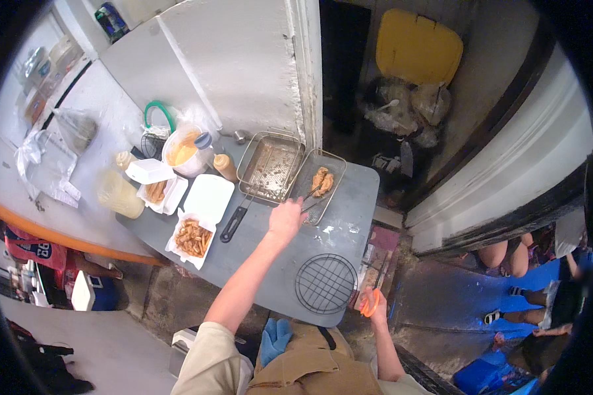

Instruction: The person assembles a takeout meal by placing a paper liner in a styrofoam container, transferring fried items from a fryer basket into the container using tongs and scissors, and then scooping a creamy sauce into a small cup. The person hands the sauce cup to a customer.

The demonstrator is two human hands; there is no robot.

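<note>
My left hand (285, 218) grips dark metal tongs (310, 201), whose tips reach a piece of fried chicken (322, 181). The chicken lies in a wire fry basket (332, 200) at the table's far right. Off the table's right edge, my right hand (375, 307) holds scissors with orange handles (370, 302), their dark blades pointing away from me. A second fry basket (272, 165), greasy and with no food in it, stands beside the first; its black handle (233, 224) points toward me. Left of that handle, an open white foam box (210, 197) contains fries and chicken pieces (192, 238).
A round black wire rack (326, 284) lies on the grey table (272, 266) near its front right corner. Sauce bottles (225, 167), a white tub (183, 153) and another foam box (178, 195) crowd the back left. People (529, 301) are beyond the doorway at right.
</note>
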